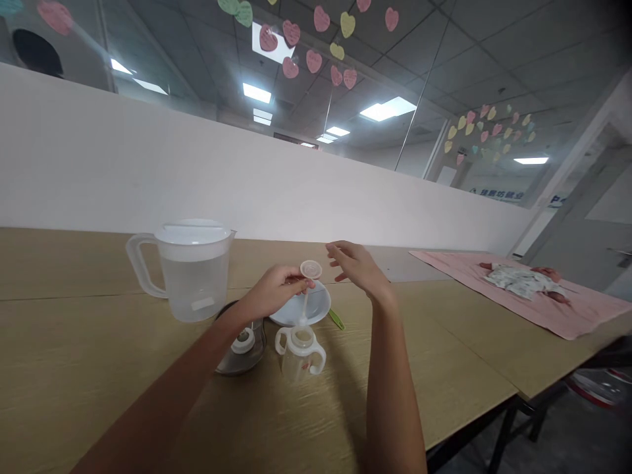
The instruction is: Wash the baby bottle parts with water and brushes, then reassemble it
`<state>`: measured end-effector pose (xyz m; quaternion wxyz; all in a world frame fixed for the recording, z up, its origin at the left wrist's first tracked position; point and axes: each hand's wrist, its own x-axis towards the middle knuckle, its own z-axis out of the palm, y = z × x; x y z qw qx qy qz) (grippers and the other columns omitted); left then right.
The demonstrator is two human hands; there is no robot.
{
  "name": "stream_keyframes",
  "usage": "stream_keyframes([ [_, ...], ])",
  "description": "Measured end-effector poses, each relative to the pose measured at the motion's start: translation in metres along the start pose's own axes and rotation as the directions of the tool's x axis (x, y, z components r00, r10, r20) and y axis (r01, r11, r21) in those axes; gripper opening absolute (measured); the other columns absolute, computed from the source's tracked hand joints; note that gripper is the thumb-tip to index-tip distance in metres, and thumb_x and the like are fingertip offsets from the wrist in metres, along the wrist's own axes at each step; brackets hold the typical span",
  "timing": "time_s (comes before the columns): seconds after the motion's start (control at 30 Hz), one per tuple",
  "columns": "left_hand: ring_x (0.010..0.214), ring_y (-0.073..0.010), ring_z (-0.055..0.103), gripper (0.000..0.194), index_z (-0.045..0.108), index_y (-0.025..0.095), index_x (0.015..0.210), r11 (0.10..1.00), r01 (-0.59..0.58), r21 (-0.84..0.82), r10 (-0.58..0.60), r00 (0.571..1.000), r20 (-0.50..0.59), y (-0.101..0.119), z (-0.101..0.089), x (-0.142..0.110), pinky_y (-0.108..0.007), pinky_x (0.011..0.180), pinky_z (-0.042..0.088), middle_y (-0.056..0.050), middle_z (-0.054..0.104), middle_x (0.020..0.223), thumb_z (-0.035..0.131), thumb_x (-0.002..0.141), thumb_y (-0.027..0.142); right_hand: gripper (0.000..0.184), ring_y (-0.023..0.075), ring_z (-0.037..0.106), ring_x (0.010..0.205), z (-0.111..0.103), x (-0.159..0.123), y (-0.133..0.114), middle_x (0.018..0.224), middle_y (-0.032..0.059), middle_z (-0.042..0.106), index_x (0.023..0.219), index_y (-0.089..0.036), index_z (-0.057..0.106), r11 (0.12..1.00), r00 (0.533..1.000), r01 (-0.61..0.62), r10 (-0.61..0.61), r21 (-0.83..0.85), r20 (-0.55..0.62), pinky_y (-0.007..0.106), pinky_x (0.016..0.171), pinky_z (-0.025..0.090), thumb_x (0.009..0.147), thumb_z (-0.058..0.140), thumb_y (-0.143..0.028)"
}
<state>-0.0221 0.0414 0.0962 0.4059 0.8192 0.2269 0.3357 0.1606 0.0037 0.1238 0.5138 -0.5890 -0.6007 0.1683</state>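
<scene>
My left hand [274, 289] pinches a small, pale round lid [311, 268] by its edge. A thin straw [305, 304] hangs below it, its white end just above the mouth of a clear baby bottle [299, 362] with two white handles. To the right of the lid, my right hand [353, 263] is raised with its fingers apart, touching nothing. Behind the bottle is a white bowl [296, 313], partly covered by my left hand. On a dark, shiny round dish [237, 363], half hidden by my left forearm, lies a white ring cap [243, 340].
A lidded translucent pitcher [195, 270] stands at the left. A green handle [337, 320] lies beside the bowl. Farther right, a doll [518, 280] in patterned clothes lies on a pink mat [557, 319]. The wooden table [444, 349] meets a white wall [276, 191] below glass panes.
</scene>
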Motion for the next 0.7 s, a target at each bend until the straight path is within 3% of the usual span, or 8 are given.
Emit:
stream_keyframes([
  [0.1, 0.066, -0.0147, 0.054, 0.026, 0.067, 0.015, 0.081, 0.999, -0.016, 0.044, 0.011, 0.995, 0.103, 0.007, 0.001, -0.005, -0.023, 0.057, 0.040, -0.001, 0.062, 0.069, 0.051, 0.078, 0.036, 0.033, 0.0119, 0.059, 0.062, 0.001, -0.021, -0.029, 0.081, 0.0073, 0.066, 0.096, -0.016, 0.065, 0.995, 0.966, 0.088, -0.099, 0.057, 0.239, 0.017, 0.043, 0.045, 0.081, 0.052, -0.042],
  [0.2, 0.058, -0.0116, 0.047, 0.024, 0.067, 0.016, 0.080, 0.996, -0.034, 0.081, 0.019, 0.983, 0.182, 0.006, -0.001, -0.008, -0.021, 0.050, 0.034, 0.002, 0.057, 0.063, 0.052, 0.077, 0.034, 0.030, 0.0093, 0.056, 0.052, 0.005, -0.030, -0.035, 0.068, 0.0031, 0.065, 0.097, -0.017, 0.066, 0.992, 0.929, 0.122, -0.111, -0.011, 0.352, 0.016, 0.039, 0.040, 0.079, 0.056, -0.039],
  [0.3, 0.053, -0.0102, 0.044, 0.021, 0.066, 0.017, 0.069, 0.989, -0.048, 0.141, 0.008, 0.962, 0.274, 0.003, -0.002, -0.010, -0.021, 0.049, 0.031, 0.003, 0.053, 0.057, 0.052, 0.076, 0.031, 0.027, 0.0072, 0.050, 0.043, 0.010, -0.029, -0.029, 0.061, 0.0007, 0.063, 0.094, -0.017, 0.067, 0.987, 0.932, 0.124, -0.080, -0.102, 0.354, 0.017, 0.036, 0.034, 0.074, 0.061, -0.035],
  [0.43, 0.058, -0.0120, 0.050, 0.016, 0.068, 0.019, 0.067, 0.963, -0.075, 0.259, -0.036, 0.917, 0.397, 0.000, -0.002, -0.014, -0.021, 0.052, 0.033, 0.002, 0.061, 0.064, 0.055, 0.072, 0.027, 0.023, 0.0080, 0.049, 0.044, 0.014, -0.025, -0.026, 0.061, 0.0014, 0.063, 0.087, -0.018, 0.068, 0.977, 0.956, 0.112, -0.056, -0.183, 0.288, 0.020, 0.041, 0.034, 0.071, 0.065, -0.033],
  [0.57, 0.072, -0.0153, 0.057, 0.014, 0.071, 0.024, 0.078, 0.939, -0.052, 0.339, -0.089, 0.916, 0.390, -0.001, -0.005, -0.017, -0.021, 0.060, 0.037, 0.003, 0.068, 0.082, 0.059, 0.070, 0.023, 0.028, 0.0112, 0.052, 0.050, 0.013, -0.027, -0.029, 0.066, 0.0034, 0.064, 0.094, -0.017, 0.067, 0.959, 0.952, 0.079, 0.008, -0.273, 0.306, 0.022, 0.045, 0.036, 0.074, 0.061, -0.035],
  [0.7, 0.085, -0.0203, 0.058, 0.025, 0.070, 0.020, 0.090, 0.872, 0.041, 0.489, -0.165, 0.963, 0.214, 0.001, -0.020, -0.021, -0.025, 0.071, 0.038, -0.003, 0.068, 0.093, 0.055, 0.071, 0.015, 0.034, 0.0140, 0.057, 0.058, 0.009, -0.033, -0.033, 0.077, 0.0069, 0.065, 0.107, -0.014, 0.061, 0.926, 0.938, 0.106, 0.029, -0.362, 0.346, 0.023, 0.046, 0.038, 0.082, 0.050, -0.036],
])
